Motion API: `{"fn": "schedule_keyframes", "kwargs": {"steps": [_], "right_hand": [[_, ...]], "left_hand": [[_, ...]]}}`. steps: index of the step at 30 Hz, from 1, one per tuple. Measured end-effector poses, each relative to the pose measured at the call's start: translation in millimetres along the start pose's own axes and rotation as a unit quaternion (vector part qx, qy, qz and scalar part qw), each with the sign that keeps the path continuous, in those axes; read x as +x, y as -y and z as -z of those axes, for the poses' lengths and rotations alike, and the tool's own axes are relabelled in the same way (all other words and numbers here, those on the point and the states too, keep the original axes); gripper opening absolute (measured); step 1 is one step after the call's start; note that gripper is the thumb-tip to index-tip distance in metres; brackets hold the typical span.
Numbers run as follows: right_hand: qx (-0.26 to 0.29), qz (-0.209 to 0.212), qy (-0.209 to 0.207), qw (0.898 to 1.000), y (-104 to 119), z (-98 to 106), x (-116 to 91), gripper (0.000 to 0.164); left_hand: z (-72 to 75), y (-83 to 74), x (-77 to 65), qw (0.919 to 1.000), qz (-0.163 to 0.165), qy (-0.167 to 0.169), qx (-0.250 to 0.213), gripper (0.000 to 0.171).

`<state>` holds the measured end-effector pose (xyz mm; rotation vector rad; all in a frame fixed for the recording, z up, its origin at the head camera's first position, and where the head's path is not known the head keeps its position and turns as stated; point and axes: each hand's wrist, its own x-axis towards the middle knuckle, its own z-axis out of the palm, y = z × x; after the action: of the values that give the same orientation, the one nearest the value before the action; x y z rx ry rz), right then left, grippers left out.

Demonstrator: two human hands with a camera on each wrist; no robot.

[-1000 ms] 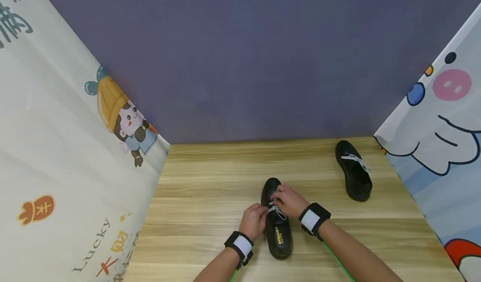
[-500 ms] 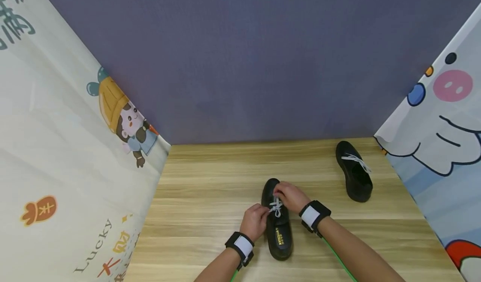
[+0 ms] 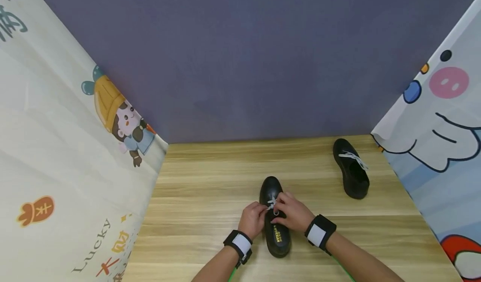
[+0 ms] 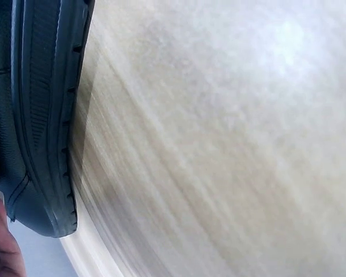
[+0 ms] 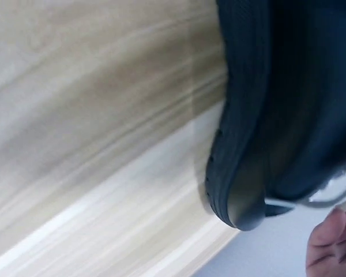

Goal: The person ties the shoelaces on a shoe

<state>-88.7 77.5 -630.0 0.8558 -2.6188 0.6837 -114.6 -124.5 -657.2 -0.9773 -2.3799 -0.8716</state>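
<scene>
A black shoe (image 3: 271,186) with white laces stands on the wood-look surface, toe pointing away. My left hand (image 3: 251,220), at its left side, pinches an end of the shoelace (image 3: 270,207) between thumb and fingers. Over the laces from the right comes my right hand (image 3: 294,213), its fingertips bent close to the small lace loop and its thumb spread apart, lower over the opening. In the left wrist view, the shoe's ribbed sole edge (image 4: 43,115) fills the left side, with fingers (image 4: 1,236) at the corner. The right wrist view shows a curved lace (image 5: 323,203) reaching the fingertips.
Another black shoe (image 3: 351,169) with white laces lies at the right rear of the wooden surface (image 3: 203,177). A dark blue-grey panel (image 3: 240,64) rises behind. Printed white cloths hang at the left (image 3: 56,127) and right (image 3: 424,148).
My right hand has shifted from near the toe back toward the shoe's opening, its thumb now spread from the fingers. My left hand keeps its pinch on the lace. The view has shifted slightly.
</scene>
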Motion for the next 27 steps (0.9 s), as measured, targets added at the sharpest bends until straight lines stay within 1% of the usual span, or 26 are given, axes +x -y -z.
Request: {"fn": "schedule_keyframes", "kwargs": {"steps": [4,7,12,15,17,21,24,27], "right_hand": [[-0.039,-0.010,0.019,0.999,2,-3,-1,0.026],[-0.057,-0.016,0.038,0.998,4,-1,0,0.021],[-0.066,-0.025,0.040,0.997,4,6,0,0.016],[-0.061,-0.037,0.039,0.997,1,8,-3,0.014],[-0.046,-0.041,0.040,0.997,-1,9,-4,0.012],[-0.012,-0.031,0.041,0.999,-4,10,-6,0.017],[-0.004,-0.025,0.036,0.999,-5,8,-6,0.023],[0.002,-0.023,0.025,0.999,-6,7,-5,0.024]], "left_hand": [[-1.5,-0.1,-1.3,1.0000,0.004,0.000,-0.002,0.010],[-2.2,-0.2,-1.8,1.0000,0.007,0.005,-0.001,0.009],[0.8,-0.4,0.7,1.0000,0.003,0.004,-0.001,0.010],[2.7,-0.5,2.6,1.0000,-0.003,0.005,0.001,0.010],[3.5,-0.4,3.2,0.9999,-0.006,0.011,0.006,0.009],[4.8,0.0,3.7,0.9995,-0.008,0.022,0.022,0.009],[5.5,0.3,3.8,0.9991,-0.009,0.028,0.030,0.008],[5.3,1.0,3.7,0.9990,-0.011,0.030,0.030,0.008]]}}
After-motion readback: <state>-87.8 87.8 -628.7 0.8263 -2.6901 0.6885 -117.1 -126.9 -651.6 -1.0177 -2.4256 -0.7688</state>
